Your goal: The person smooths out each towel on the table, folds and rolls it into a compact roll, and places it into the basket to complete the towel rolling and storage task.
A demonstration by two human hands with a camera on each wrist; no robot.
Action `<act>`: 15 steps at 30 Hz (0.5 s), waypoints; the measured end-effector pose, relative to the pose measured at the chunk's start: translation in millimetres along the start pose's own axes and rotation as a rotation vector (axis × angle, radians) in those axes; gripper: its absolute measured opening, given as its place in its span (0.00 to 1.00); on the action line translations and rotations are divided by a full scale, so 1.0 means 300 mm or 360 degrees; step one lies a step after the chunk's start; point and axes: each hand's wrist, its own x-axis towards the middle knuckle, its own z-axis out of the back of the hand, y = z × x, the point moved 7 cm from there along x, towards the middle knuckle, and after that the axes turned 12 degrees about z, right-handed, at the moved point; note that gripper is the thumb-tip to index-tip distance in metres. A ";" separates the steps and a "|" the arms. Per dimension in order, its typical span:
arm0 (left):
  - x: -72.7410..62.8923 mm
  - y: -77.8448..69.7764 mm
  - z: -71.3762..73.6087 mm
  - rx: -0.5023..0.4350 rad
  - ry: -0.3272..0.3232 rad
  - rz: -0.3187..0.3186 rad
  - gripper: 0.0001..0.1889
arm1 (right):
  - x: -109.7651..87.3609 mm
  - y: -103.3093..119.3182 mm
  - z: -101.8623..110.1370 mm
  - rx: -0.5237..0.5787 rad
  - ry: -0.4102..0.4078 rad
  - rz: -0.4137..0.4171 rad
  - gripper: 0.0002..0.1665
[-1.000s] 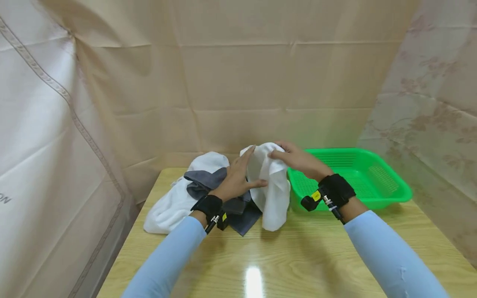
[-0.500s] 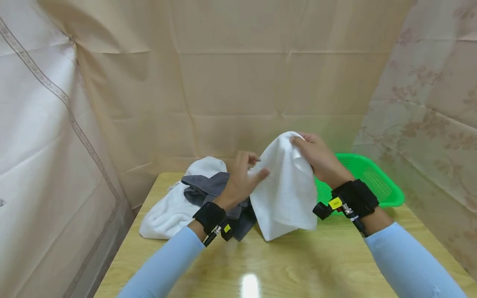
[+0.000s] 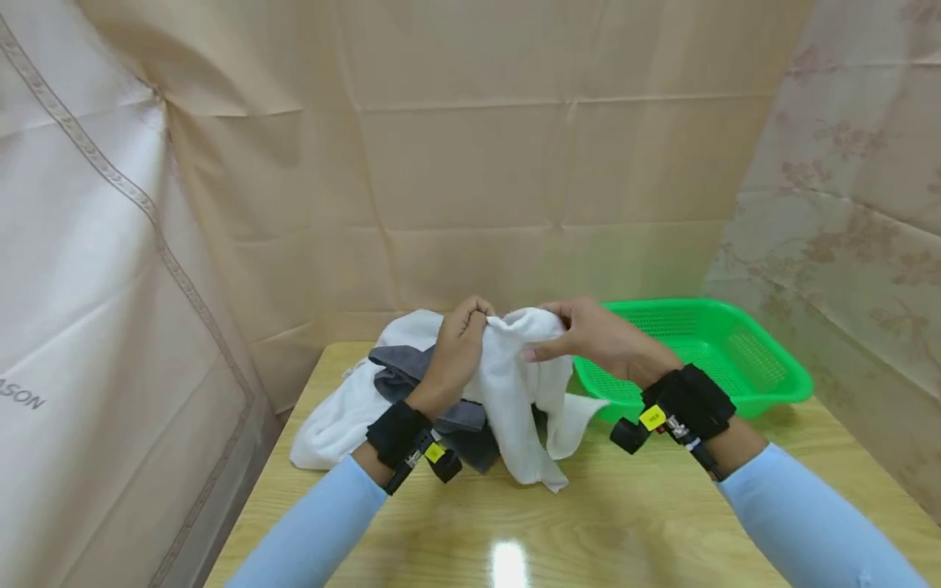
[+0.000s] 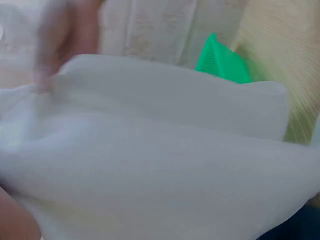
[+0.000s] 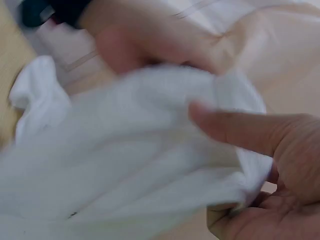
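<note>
A white cloth (image 3: pixel 510 416) hangs in loose folds between both hands above the table in the head view. By its upper left edge, my left hand (image 3: pixel 450 359) pinches it with curled fingers. My right hand (image 3: pixel 599 339) holds the upper right part, with the thumb (image 5: pixel 235 127) in front and fingers behind in the right wrist view. The cloth (image 4: pixel 150 165) fills most of the left wrist view and hides much of the left hand there. Close behind the left hand lies a dark grey cloth (image 3: pixel 400 359), on top of another white cloth (image 3: pixel 331 429).
A green plastic basket (image 3: pixel 764 351) with perforated walls stands right of the hands on the wooden table (image 3: pixel 603 523). Beige fabric (image 3: pixel 470 163) hangs behind the table, with pale sheets on the left and right sides.
My right hand moves right, spreading the white cloth, then comes back toward the left. The left hand goes from spread fingers to pinching the cloth's edge. The cloth now bunches into folds.
</note>
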 end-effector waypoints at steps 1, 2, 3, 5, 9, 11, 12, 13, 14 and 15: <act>-0.004 0.004 0.003 0.0041 0.0022 0.0021 0.13 | -0.002 -0.005 -0.005 -0.0054 -0.0003 0.0006 0.24; -0.007 0.007 0.001 0.0105 0.0072 0.0031 0.12 | -0.003 -0.008 -0.007 -0.0110 -0.0019 0.0017 0.21; -0.012 0.010 -0.003 0.0206 0.0136 0.0030 0.12 | -0.004 -0.010 -0.009 -0.0161 -0.0042 0.0024 0.18; -0.021 0.008 -0.007 0.0462 0.0241 -0.0037 0.12 | -0.002 -0.010 -0.009 -0.0258 -0.0083 0.0062 0.14; -0.020 -0.015 0.046 0.0771 0.0158 -0.0240 0.11 | -0.003 -0.023 0.005 -0.0511 -0.0147 0.0152 0.10; -0.015 -0.032 0.096 0.0801 0.0025 -0.0330 0.08 | -0.012 -0.044 0.012 -0.0684 -0.0155 0.0199 0.09; -0.015 -0.039 0.119 0.0789 -0.0018 -0.0357 0.07 | -0.019 -0.057 0.015 -0.0779 -0.0160 0.0224 0.08; -0.016 -0.043 0.139 0.0768 -0.0047 -0.0368 0.06 | -0.027 -0.072 0.017 -0.0871 -0.0164 0.0246 0.07; -0.018 -0.046 0.158 0.0747 -0.0062 -0.0375 0.06 | -0.036 -0.089 0.018 -0.0951 -0.0173 0.0270 0.06; -0.020 -0.047 0.174 0.0730 -0.0071 -0.0384 0.06 | -0.046 -0.105 0.020 -0.1019 -0.0180 0.0293 0.05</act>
